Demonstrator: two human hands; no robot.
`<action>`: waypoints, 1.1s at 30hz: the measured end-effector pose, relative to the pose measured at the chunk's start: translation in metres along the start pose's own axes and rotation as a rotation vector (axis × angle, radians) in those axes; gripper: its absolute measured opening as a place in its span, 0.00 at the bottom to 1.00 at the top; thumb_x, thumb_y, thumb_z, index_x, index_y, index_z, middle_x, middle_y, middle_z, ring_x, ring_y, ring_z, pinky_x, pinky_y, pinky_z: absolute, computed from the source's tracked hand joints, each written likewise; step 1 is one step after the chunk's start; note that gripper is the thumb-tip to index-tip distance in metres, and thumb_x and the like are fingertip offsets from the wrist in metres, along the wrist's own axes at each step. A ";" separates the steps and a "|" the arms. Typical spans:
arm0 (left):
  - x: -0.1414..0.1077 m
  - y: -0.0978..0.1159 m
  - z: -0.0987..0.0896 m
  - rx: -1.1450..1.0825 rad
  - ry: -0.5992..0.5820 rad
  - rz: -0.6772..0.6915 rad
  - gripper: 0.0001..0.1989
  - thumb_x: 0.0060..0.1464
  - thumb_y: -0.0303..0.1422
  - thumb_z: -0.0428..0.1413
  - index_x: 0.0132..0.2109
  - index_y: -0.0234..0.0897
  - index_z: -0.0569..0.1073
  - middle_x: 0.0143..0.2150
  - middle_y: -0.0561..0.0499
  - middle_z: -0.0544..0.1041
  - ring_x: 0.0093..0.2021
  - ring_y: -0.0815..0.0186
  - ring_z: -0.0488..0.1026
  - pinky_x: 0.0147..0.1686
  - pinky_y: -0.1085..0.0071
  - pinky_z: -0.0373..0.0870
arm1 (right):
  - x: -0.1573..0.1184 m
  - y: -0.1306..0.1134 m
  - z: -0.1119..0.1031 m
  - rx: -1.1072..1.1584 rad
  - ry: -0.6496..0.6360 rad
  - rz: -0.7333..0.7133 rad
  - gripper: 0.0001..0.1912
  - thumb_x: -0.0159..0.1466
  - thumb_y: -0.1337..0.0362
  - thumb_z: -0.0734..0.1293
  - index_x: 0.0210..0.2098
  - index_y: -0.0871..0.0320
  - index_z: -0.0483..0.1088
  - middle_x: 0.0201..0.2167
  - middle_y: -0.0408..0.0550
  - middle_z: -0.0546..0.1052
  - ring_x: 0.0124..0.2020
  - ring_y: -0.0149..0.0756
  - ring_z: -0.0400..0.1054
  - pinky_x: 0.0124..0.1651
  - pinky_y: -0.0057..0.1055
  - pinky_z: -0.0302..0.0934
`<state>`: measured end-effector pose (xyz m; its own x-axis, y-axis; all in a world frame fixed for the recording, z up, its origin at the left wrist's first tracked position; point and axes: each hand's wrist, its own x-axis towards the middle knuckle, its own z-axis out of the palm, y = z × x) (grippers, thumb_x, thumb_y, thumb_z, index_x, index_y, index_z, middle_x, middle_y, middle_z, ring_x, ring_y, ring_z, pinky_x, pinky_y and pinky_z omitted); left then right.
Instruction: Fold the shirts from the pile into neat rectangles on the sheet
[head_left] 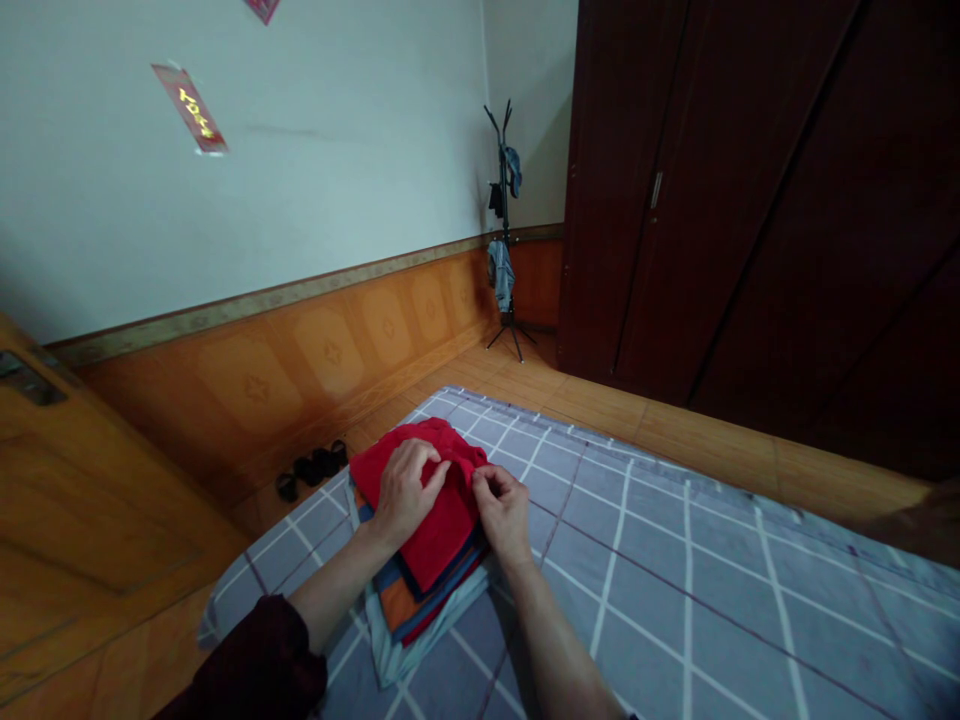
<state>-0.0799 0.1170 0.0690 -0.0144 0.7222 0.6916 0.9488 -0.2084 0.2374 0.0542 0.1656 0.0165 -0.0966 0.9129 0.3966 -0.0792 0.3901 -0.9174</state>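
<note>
A folded red garment (442, 540) lies on top of a stack of folded clothes (397, 605) in orange, blue, dark red and pale blue-grey. My left hand (409, 488) rests on the red cloth, its fingers curled and its thumb close to the index finger, closed on a bit of the fabric. At the garment's right edge, my right hand (501, 508) pinches the bunched red cloth between thumb and fingers. The far side of the garment looks loosely crumpled, while its near corner lies flat. What kind of garment it is cannot be made out.
The stack sits on a bed with a grey checked sheet (652, 560). Black sandals (311, 468) stand on the floor beyond its left edge. A coat rack (504, 220) with a cap and clothes fills the far corner. A dark wardrobe (720, 200) stands right; a wooden door (97, 520) is left.
</note>
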 end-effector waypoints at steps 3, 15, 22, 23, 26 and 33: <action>-0.003 0.007 0.004 -0.159 -0.118 -0.139 0.06 0.56 0.32 0.54 0.31 0.37 0.67 0.30 0.52 0.71 0.33 0.65 0.68 0.37 0.68 0.65 | 0.002 0.000 -0.001 0.074 -0.038 0.050 0.12 0.58 0.59 0.61 0.24 0.59 0.70 0.20 0.41 0.70 0.23 0.30 0.62 0.29 0.27 0.57; 0.000 0.011 0.018 -0.643 -0.221 -0.456 0.05 0.50 0.32 0.53 0.30 0.35 0.70 0.26 0.55 0.70 0.26 0.69 0.66 0.28 0.75 0.61 | 0.006 -0.005 -0.007 0.221 -0.091 0.169 0.10 0.53 0.60 0.64 0.20 0.59 0.70 0.18 0.41 0.69 0.22 0.29 0.60 0.27 0.27 0.56; 0.001 0.015 0.019 -0.781 -0.194 -0.537 0.10 0.51 0.38 0.54 0.28 0.35 0.68 0.25 0.56 0.68 0.27 0.69 0.66 0.30 0.74 0.63 | 0.010 -0.005 -0.010 0.278 0.000 0.265 0.13 0.52 0.55 0.66 0.20 0.59 0.68 0.17 0.40 0.67 0.20 0.28 0.58 0.24 0.26 0.54; 0.001 0.017 0.018 -0.795 -0.186 -0.547 0.11 0.52 0.38 0.54 0.29 0.36 0.67 0.25 0.56 0.68 0.27 0.70 0.66 0.31 0.74 0.63 | 0.011 -0.004 -0.011 0.285 0.025 0.279 0.13 0.53 0.55 0.65 0.21 0.59 0.68 0.17 0.40 0.67 0.20 0.28 0.57 0.24 0.26 0.53; 0.000 0.022 0.014 -0.914 -0.165 -0.604 0.12 0.53 0.40 0.53 0.30 0.36 0.66 0.27 0.55 0.69 0.30 0.69 0.68 0.35 0.73 0.65 | 0.013 -0.003 -0.011 0.319 0.047 0.305 0.13 0.52 0.54 0.66 0.21 0.58 0.67 0.17 0.40 0.67 0.20 0.28 0.57 0.24 0.25 0.53; 0.002 0.028 0.016 -1.029 -0.293 -0.639 0.16 0.48 0.41 0.60 0.39 0.34 0.71 0.32 0.51 0.74 0.30 0.69 0.69 0.32 0.74 0.63 | 0.014 -0.005 -0.014 0.434 -0.081 0.350 0.14 0.51 0.53 0.69 0.22 0.58 0.68 0.17 0.39 0.67 0.19 0.27 0.56 0.24 0.25 0.52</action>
<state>-0.0487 0.1234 0.0660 -0.1860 0.9765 0.1089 0.1078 -0.0899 0.9901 0.0676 0.1785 0.0264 -0.2650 0.9602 0.0886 -0.4278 -0.0347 -0.9032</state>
